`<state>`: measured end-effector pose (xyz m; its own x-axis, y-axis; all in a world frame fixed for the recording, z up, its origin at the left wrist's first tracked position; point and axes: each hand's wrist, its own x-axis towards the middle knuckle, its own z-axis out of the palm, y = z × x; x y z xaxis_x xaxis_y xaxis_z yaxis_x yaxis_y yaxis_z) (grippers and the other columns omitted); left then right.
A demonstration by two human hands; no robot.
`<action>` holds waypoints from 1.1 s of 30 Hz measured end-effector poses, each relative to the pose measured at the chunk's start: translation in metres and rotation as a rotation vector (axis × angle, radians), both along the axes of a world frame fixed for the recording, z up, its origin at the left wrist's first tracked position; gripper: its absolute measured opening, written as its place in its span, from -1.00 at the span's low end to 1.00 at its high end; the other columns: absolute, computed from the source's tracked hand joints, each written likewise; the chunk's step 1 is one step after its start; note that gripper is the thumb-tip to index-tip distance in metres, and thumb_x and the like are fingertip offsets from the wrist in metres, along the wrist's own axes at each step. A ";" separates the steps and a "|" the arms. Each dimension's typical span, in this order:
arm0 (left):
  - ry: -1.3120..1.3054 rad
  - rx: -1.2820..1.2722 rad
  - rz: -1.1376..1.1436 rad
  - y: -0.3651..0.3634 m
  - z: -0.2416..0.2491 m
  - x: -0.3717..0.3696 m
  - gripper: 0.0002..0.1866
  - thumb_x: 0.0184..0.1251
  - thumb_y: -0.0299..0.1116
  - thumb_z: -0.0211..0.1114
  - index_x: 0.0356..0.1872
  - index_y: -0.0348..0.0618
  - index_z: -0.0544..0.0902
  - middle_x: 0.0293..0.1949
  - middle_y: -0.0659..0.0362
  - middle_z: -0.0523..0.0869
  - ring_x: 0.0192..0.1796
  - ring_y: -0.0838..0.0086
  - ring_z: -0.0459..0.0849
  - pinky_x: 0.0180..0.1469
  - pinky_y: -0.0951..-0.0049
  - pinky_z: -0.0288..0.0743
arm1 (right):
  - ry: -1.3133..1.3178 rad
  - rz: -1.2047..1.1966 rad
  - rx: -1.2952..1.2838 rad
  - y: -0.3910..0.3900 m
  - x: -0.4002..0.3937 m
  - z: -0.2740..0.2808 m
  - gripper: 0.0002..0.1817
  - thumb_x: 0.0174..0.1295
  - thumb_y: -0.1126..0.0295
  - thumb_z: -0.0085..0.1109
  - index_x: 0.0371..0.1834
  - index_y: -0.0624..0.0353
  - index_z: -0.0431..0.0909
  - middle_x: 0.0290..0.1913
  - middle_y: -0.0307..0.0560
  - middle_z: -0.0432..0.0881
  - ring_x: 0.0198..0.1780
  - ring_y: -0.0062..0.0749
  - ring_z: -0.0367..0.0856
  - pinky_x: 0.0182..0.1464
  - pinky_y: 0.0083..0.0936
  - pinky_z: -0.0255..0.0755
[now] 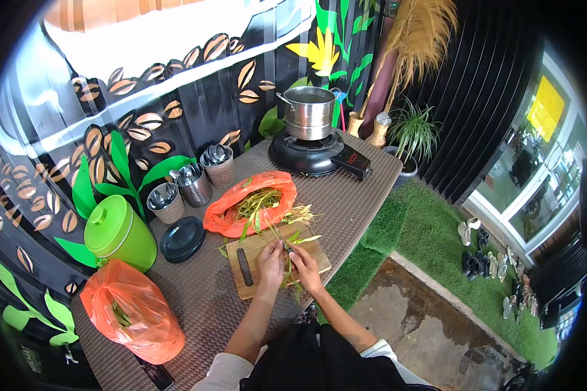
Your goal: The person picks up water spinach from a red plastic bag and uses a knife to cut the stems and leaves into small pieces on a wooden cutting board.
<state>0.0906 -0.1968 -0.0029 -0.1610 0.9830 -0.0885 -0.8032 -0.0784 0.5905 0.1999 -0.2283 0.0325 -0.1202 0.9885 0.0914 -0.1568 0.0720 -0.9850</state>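
"Looking from the biggest thing down, what do you see?"

"First comes one brown table (205,287). At its near left side stands a full orange bag (143,326). Farther away is an open bag (218,221), also orange, with leafy plants (254,203) inside."

"And around these?"

"On the left there is a green bucket (127,234) with a lid. At the far end, a black stove (300,159) carries a metal pot (310,120)."

"Where are the hands?"

"Both are above a wooden board (257,245), just beside the open bag. The left hand (271,260) has bent fingers and pinches some stems (289,268). The right hand (301,260), close beside it, has curled fingers, grasping the same stems. If it holds also something thin, I cannot tell."

"And the stems?"

"They are between the two hands, over the board."
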 end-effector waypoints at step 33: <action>0.525 -0.054 -0.248 -0.003 0.019 -0.028 -0.71 0.21 -0.53 0.30 -0.05 -0.36 0.53 -0.19 0.10 0.67 -0.17 0.51 0.65 -0.13 0.56 0.54 | -0.208 0.098 -0.064 0.021 0.027 -0.003 -0.79 0.19 0.27 0.28 -0.38 0.20 0.58 -0.69 -0.45 0.30 -0.66 -0.79 0.16 -0.62 -0.67 0.00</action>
